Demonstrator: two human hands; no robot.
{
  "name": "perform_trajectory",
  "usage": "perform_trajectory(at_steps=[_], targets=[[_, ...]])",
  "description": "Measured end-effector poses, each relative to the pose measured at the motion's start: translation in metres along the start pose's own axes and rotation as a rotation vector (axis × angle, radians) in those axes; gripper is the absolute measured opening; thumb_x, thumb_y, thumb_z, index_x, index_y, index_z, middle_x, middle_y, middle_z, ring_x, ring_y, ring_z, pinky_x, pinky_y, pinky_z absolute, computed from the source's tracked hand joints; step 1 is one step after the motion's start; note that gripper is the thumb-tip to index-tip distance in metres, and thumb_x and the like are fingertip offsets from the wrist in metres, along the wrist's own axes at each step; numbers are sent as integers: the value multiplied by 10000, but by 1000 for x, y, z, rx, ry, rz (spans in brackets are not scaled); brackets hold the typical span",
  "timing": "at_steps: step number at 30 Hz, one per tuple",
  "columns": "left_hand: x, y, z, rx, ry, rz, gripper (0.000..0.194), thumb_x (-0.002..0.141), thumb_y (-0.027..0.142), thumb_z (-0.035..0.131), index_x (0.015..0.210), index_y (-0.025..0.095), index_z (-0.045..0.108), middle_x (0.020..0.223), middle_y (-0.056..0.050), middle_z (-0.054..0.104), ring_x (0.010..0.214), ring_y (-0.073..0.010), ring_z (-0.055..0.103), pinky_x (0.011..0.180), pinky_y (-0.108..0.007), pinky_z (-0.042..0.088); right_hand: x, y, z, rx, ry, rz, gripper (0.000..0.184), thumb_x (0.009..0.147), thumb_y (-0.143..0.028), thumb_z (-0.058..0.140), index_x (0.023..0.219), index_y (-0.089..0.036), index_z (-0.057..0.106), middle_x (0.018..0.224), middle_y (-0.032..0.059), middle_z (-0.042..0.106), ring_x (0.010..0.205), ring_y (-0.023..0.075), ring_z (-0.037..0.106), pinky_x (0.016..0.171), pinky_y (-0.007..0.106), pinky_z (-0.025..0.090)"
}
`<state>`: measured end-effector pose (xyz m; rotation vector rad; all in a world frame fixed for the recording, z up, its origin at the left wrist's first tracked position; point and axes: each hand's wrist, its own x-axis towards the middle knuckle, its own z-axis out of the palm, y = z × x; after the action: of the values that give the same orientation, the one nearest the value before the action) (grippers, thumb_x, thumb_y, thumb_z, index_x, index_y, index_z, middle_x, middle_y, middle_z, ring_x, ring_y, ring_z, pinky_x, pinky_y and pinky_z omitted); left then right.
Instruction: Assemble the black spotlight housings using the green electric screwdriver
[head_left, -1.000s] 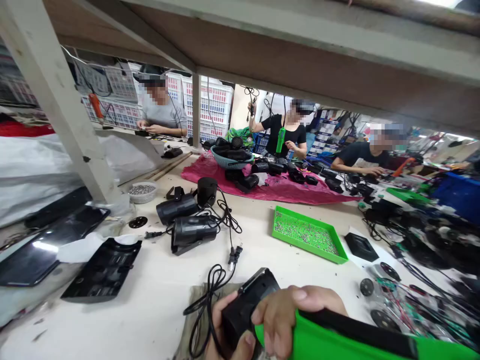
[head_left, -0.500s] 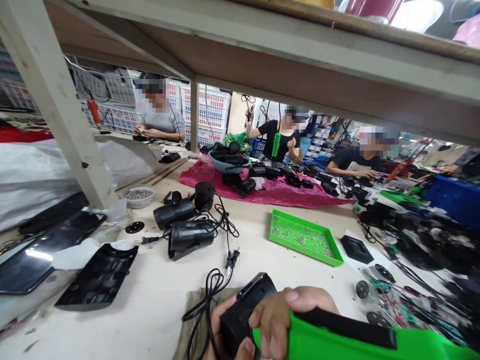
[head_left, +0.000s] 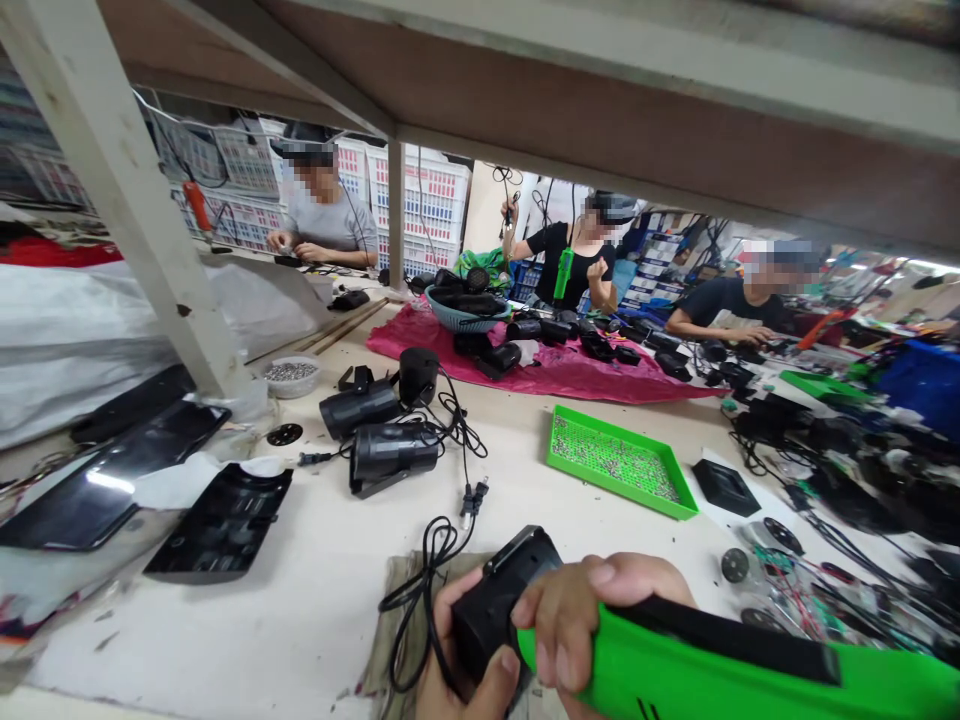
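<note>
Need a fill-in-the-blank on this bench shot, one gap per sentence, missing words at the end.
The right hand grips a tool with a mostly ____ body.
The left hand holds a ____ housing.
A round tub and a rectangular green ____ both hold small metal pieces.
The basket heaped with dark parts stands on a ____ sheet.
Missing words: green; black; tray; pink.
</note>
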<state>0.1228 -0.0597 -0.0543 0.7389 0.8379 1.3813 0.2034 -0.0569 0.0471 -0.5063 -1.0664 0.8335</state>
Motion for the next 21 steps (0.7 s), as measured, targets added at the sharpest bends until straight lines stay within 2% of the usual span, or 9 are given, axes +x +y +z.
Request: perform_trajectory(at_steps=[4, 7, 15, 21], targets=[[-2, 9, 0, 64, -4, -17, 561, 633, 526, 772, 1077, 226, 604, 1028, -68, 722, 966, -257, 672, 867, -338, 508, -1, -6, 6, -20, 27, 8, 195, 933, -391, 518, 976, -279, 671, 581, -38, 688, 516, 130, 629, 647, 291, 531], [-4, 16, 2, 80, 4, -36, 561, 628, 513, 775, 1066, 209, 599, 1035, -69, 714, 967, -255, 671, 856, -332, 513, -2, -8, 8, -37, 48, 2, 178, 909, -414, 552, 978, -286, 655, 598, -52, 670, 525, 123, 609, 645, 287, 529], [-7, 22, 5, 62, 18, -69, 540, 654, 504, 755, 1071, 206, 583, 1040, -69, 702, 955, -248, 668, 846, -334, 519, -2, -6, 7, -71, -12, -57, 214, 916, -426, 511, 976, -258, 630, 606, -52, 611, 534, 118, 577, 647, 281, 534], [-7, 29, 7, 37, 15, -99, 527, 643, 465, 770, 1062, 198, 596, 1039, -74, 705, 962, -254, 664, 855, -328, 509, -7, -11, 5, -79, 133, 15, 239, 940, -419, 459, 1018, -284, 640, 580, -40, 624, 528, 136, 584, 657, 335, 514]])
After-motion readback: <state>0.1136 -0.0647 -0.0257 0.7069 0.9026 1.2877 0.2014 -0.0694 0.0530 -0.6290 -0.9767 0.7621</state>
